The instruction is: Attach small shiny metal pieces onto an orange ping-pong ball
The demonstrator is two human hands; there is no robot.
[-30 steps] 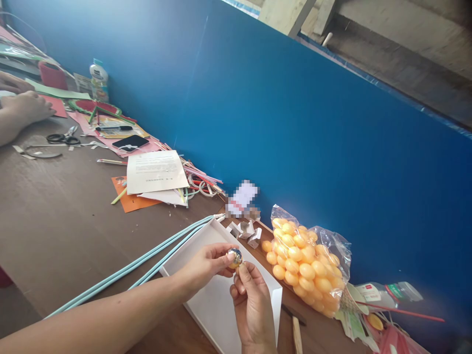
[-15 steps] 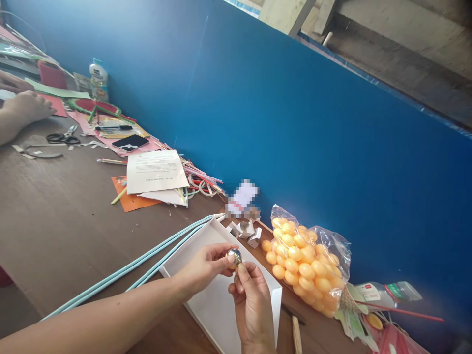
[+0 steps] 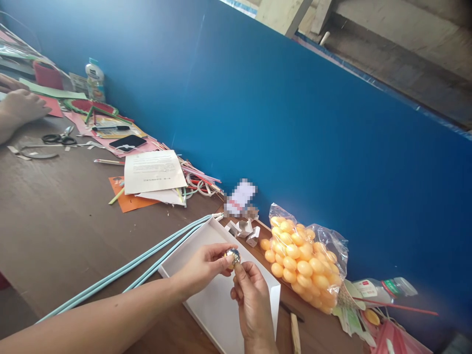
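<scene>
Over a shallow white box lid (image 3: 236,310), my left hand (image 3: 204,268) grips a small shiny silver ball (image 3: 233,255) between thumb and fingers. My right hand (image 3: 252,300) is closed in a pinch, its thumb and fingertips touching the ball's lower side. Whatever lies inside that pinch is hidden. Light-blue covered rods (image 3: 147,260) pass under the left forearm beside the lid. Small folded white card pieces (image 3: 244,229) lie by the lid's far edge.
To the right stands a clear bag of orange balls (image 3: 304,268), with a plastic bottle (image 3: 383,289) beyond it. A blue panel (image 3: 258,98) borders the table. Printed paper (image 3: 155,172), scissors (image 3: 61,137) and a phone (image 3: 128,142) lie left, near another person's hand (image 3: 25,105).
The view has shifted slightly, so everything sits a little further left. Both hands keep the same hold at the silver ball, with barely any finger movement visible.
</scene>
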